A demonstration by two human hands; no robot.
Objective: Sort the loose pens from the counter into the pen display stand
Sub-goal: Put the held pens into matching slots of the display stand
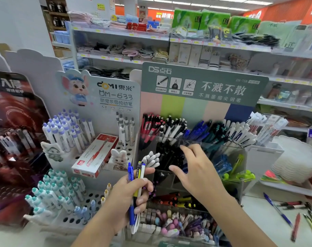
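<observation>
The left hand (129,195) grips a bundle of pens (136,189) upright, while the right hand (194,172) reaches open-fingered over the black pens (169,155) in the display stand (223,145).

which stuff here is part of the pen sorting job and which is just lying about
Part of the job:
- bundle of pens gripped in the left hand
- right hand, open, reaching at the clear pen display stand
- loose pens on the counter at right

Just lying about:
- red pen box on the white stand
- stack of white trays
- shelves of towels and socks behind
</observation>
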